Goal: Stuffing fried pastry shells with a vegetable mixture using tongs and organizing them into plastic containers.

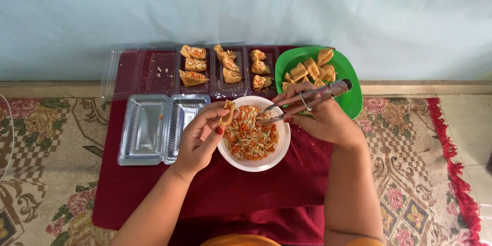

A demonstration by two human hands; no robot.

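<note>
Holding a fried tofu pocket [227,112] over the near-left rim of the white bowl [264,164], the left hand [197,141] is seen with its fingers [214,118] pinched on the piece. The pocket's long axis runs roughly upright in the view, tilted a little, with its upper end pointing away from the person; whether its opening faces the bowl cannot be told. Metal tongs [307,101] are gripped in the right hand [320,118], whose fingers are closed around the handles; the tips are pressed nearly together in the shredded carrot-and-vegetable filling [251,136], and the tongs lie slanted from upper right down to lower left. As a judgement, the work is partly done: about nine filled pockets [228,66] are already laid out in three compartments of the clear plastic trays [154,69] at the back, while one back compartment holds only crumbs. A heap of unfilled tofu pieces [312,69] is left on the green plate [348,100], much filling is left in the bowl, and an open clear container [156,128] at the left is unfilled. Everything is set on a dark red cloth [246,195] over a patterned carpet [46,174].
</note>
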